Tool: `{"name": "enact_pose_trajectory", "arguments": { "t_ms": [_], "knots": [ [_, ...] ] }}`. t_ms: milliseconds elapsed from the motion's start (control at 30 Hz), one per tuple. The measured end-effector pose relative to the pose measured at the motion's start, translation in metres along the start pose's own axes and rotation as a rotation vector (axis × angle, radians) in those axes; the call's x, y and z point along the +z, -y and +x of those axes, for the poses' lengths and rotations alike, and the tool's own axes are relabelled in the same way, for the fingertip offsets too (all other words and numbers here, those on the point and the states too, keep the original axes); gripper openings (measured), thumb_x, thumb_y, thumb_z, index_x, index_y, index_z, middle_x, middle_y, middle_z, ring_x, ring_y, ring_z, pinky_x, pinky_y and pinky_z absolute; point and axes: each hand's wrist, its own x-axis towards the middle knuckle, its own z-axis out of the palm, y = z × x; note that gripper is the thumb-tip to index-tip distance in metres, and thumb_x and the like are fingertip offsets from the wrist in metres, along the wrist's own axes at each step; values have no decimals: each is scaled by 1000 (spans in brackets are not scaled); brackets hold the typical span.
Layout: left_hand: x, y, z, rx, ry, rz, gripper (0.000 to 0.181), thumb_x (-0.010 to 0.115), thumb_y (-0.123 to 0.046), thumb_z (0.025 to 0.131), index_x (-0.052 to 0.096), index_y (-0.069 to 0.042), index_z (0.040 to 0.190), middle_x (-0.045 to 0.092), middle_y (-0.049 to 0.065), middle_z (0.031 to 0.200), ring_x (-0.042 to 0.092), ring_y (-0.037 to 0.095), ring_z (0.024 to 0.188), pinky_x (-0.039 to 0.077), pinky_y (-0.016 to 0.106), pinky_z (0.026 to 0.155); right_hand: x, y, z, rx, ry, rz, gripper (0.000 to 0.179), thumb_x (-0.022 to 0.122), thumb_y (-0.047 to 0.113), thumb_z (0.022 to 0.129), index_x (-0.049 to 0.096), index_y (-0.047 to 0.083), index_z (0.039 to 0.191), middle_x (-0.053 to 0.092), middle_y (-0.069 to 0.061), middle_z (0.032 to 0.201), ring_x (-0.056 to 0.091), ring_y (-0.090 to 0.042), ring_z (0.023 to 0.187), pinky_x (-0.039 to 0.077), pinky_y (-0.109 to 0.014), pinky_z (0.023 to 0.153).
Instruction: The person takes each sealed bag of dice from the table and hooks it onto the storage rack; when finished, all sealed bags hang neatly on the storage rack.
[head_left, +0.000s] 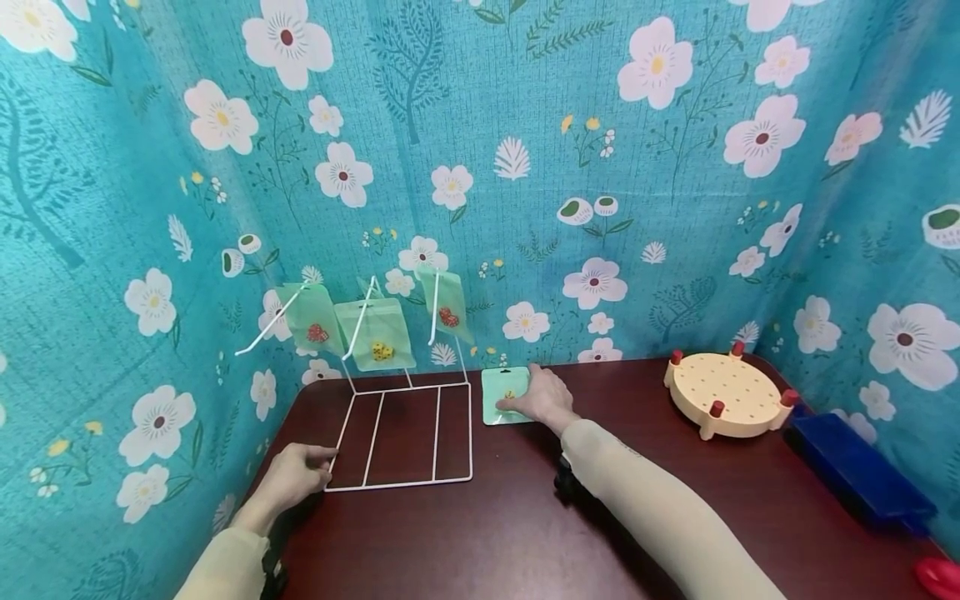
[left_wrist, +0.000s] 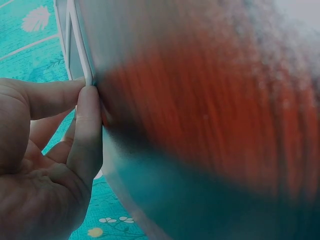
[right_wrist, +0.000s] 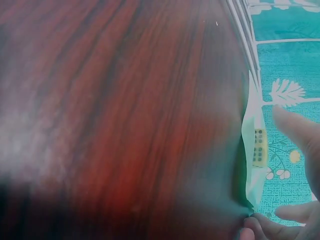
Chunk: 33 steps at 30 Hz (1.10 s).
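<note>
My left hand (head_left: 291, 477) pinches the front left of a white wire rack (head_left: 471, 433), between thumb and finger in the left wrist view. Small green pouches hang from the rack's hooks; the left pouch (head_left: 302, 310) and the right pouch (head_left: 452, 293) show red dice, the middle pouch (head_left: 371, 323) yellow dice. Beside the rack, another green pouch (head_left: 492, 390) with yellow dice lies on the table. Over its right part reaches my right hand (head_left: 546, 398). In the right wrist view, fingertips (right_wrist: 252, 227) touch the pouch's edge while the thumb stands apart above it.
A round cream pegboard (head_left: 723, 392) with red-tipped legs sits at the back right of the dark wooden table (head_left: 480, 542). Nearby lie a blue tray (head_left: 862, 467) and a red object (head_left: 937, 577), cut off by the frame. Flowered teal cloth (head_left: 510, 225) surrounds the table's back and sides.
</note>
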Motion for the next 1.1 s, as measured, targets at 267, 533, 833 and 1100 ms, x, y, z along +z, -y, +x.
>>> {"name": "enact_pose_trajectory", "arguments": {
  "t_ms": [267, 533, 833, 1100],
  "knots": [
    [0, 1, -1, 4, -1, -10, 45, 78, -3, 97, 76, -1, 141, 72, 8, 94, 62, 22, 85, 50, 35, 71, 2, 0, 5, 8, 17, 30, 102, 102, 46, 78, 55, 10, 161, 67, -19, 148, 65, -39, 129, 57, -59, 109],
    [-1, 0, 0, 6, 4, -17, 44, 78, -4, 98, 76, -1, 141, 73, 10, 97, 63, 22, 86, 50, 32, 69, 0, -7, 8, -44, 56, 131, 92, 107, 36, 72, 65, 10, 150, 68, -19, 148, 63, -40, 134, 54, -58, 114],
    [-2, -1, 0, -1, 0, -14, 45, 78, -3, 97, 76, 0, 142, 71, 8, 94, 62, 22, 84, 50, 35, 71, -4, -18, 1, -87, 54, 188, 77, 108, 32, 70, 72, 15, 137, 73, -14, 131, 64, -32, 116, 58, -50, 102],
    [1, 3, 2, 0, -2, -4, 45, 78, -4, 96, 76, -1, 141, 71, 8, 94, 62, 23, 84, 49, 35, 69, -5, -28, -5, -134, 90, 212, 81, 107, 28, 72, 73, 14, 144, 75, -13, 141, 66, -30, 124, 56, -52, 110]
  ]
}}
